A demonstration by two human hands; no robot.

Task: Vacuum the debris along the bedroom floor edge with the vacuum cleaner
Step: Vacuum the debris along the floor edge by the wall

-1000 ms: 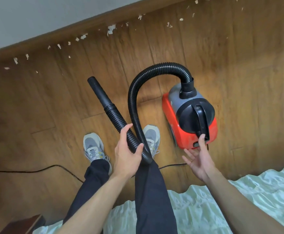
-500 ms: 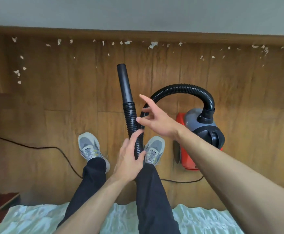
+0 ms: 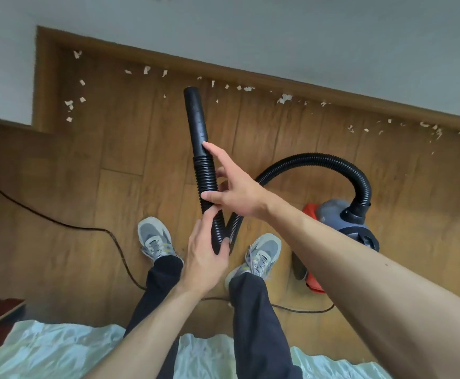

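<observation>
Both hands at hose (image 3: 208, 176): left hand (image 3: 204, 258) grips it low, right hand (image 3: 237, 192) just above, fingers straight, thumb and fingertip touching it. Vacuum (image 3: 341, 220) right of shoes (image 3: 155, 239); debris (image 3: 284, 98) along wall (image 3: 250, 36), beyond nozzle (image 3: 196, 119).

Left hand (image 3: 203, 259) grips the black hose (image 3: 206, 173), right hand (image 3: 237, 191) touches it; debris (image 3: 284, 98) lines the baseboard (image 3: 250, 75).

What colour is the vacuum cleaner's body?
The vacuum cleaner body is red below, grey on top; head view.
</observation>
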